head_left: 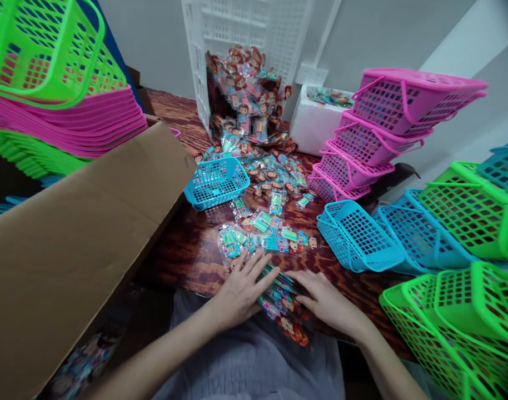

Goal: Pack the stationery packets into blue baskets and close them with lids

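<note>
A small stack of clear plastic packets (pixel 277 297), printed with red-haired cartoon figures and turquoise parts, lies at the table's near edge. My left hand (pixel 243 289) holds its left side, with the thumb reaching over the top and the other fingers spread. From the right, my right hand (pixel 323 297) presses against the stack with its fingertips and thumb. Just beyond my hands, several loose packets (pixel 262 222) are scattered on the dark wood-grain table (pixel 177 264). The stack's lower end looks blurred.
A white crate (pixel 198 72) spills a heap of packets (pixel 270 166). A blue basket (pixel 216 186) stands before it. An open cardboard box (pixel 87 222) fills the left, beside stacked baskets (pixel 66 122). Pink baskets (pixel 373 133), blue baskets (pixel 358 236) and green baskets (pixel 458 322) crowd the right.
</note>
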A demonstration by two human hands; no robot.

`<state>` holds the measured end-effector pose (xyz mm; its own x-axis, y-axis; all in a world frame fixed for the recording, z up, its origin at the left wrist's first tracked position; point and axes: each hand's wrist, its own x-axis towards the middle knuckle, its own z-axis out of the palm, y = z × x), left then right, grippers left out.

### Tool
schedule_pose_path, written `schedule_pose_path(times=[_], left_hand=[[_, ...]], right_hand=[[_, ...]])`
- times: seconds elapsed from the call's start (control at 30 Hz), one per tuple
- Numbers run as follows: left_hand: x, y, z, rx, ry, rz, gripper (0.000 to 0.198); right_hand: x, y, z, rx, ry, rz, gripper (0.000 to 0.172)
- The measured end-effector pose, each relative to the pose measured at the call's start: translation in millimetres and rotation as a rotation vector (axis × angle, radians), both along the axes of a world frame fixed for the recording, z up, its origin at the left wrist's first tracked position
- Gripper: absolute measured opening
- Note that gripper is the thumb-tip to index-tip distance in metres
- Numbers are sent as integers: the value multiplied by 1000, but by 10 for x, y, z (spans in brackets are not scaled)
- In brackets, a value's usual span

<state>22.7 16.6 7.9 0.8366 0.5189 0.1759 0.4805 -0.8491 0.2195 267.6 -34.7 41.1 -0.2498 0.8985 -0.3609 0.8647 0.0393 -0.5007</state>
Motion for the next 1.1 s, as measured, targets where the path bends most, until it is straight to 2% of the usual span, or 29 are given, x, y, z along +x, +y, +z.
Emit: schedule_pose_path(times=[0.2, 0.3, 0.4, 0.5, 0.6, 0.7, 0.77, 0.87, 1.0, 1.1], left_hand=[[109, 6, 51, 53, -87, 9, 82], [172, 48, 148, 51, -55, -69, 85], [257, 117, 242, 7, 8, -111, 82], [333, 185, 288, -44, 40, -92, 72], [381, 236, 289, -126, 40, -57, 64], [424, 281, 274, -184, 59, 2, 65], [459, 312, 267, -208, 86, 37, 72], [511, 350, 270, -234, 126, 73, 77], [534, 337, 297, -203, 137, 83, 76], [491, 284, 306, -176, 88, 73, 86]], right_hand=[[43, 114, -105, 19, 286, 16, 64], [103, 163, -135, 8, 331, 23, 66], [188, 197, -124, 13, 347, -22, 57], [257, 169, -102, -61, 471, -153, 47], [272, 52, -154, -80, 762, -354, 50], [223, -98, -280, 99, 1021, -610, 59], [170, -166, -360, 221, 1119, -725, 66], [87, -176, -443, 345, 1127, -801, 68], [-52, -54, -521, 520, 918, -853, 56], [-174, 60, -555, 562, 801, -897, 49]])
